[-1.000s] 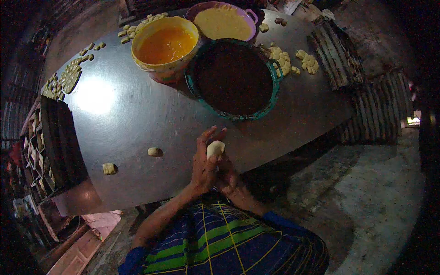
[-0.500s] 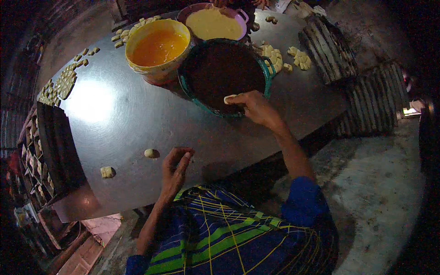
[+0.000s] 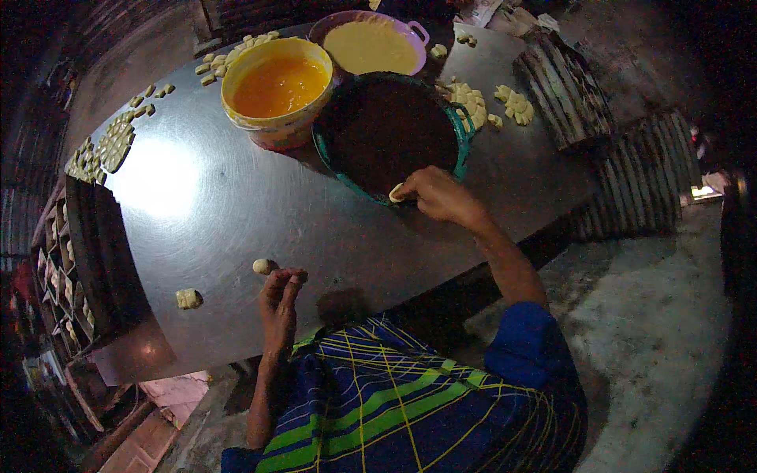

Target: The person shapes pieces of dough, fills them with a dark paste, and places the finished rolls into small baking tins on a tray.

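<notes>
A small flat piece of pale dough (image 3: 397,192) is pinched between the thumb and fingers of my right hand (image 3: 441,195), at the near rim of a green basin (image 3: 352,186). Dark brown contents (image 3: 386,126) fill the basin. My left hand (image 3: 278,303) is raised over the near part of the metal table, fingers curled together towards the thumb; whether anything lies between them is hidden. Just beyond its knuckles sits a round dough ball (image 3: 262,266), with a squarish dough lump (image 3: 188,299) further left.
Left of the basin stands a yellow bucket (image 3: 272,121) of orange liquid; behind is a purple basin (image 3: 418,33) of pale batter. Dough pieces lie at the far left (image 3: 117,143) and right (image 3: 467,106) of the metal table (image 3: 236,213). Dark ridged trays (image 3: 564,94) are at the right.
My right hand has drawn slightly nearer with the dough piece, from over the dark contents to the basin's near rim. My left hand has shifted left, closer to the dough ball.
</notes>
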{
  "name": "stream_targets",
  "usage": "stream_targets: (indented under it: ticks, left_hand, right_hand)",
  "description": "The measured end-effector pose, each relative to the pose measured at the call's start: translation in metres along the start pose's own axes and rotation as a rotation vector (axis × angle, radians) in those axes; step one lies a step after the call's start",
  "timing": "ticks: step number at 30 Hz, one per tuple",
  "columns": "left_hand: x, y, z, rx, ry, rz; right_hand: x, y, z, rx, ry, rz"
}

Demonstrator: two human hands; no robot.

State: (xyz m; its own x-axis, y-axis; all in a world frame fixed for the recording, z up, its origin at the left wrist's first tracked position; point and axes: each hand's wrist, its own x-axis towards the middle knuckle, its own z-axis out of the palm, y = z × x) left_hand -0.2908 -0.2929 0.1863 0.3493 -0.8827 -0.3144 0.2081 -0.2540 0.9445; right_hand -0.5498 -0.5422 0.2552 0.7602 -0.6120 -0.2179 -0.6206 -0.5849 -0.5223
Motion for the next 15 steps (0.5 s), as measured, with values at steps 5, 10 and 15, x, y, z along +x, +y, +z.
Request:
stream_targets:
  ticks: [5,10,15]
  left_hand:
    - [-0.002,0.022,0.01,0.072,-0.102,-0.036]
    - [0.003,0.01,0.023,-0.445,-0.341,-0.318]
    - [-0.007,0.041,0.029,-0.756,-0.357,-0.45]
  right_hand:
    - [-0.01,-0.006,-0.012,0.432,-0.099,0.1]
    - [-0.024,-0.051,0.04,1.54,-0.008,0.049]
    - [-0.017,-0.112,0.097,1.771,0.079,-0.062]
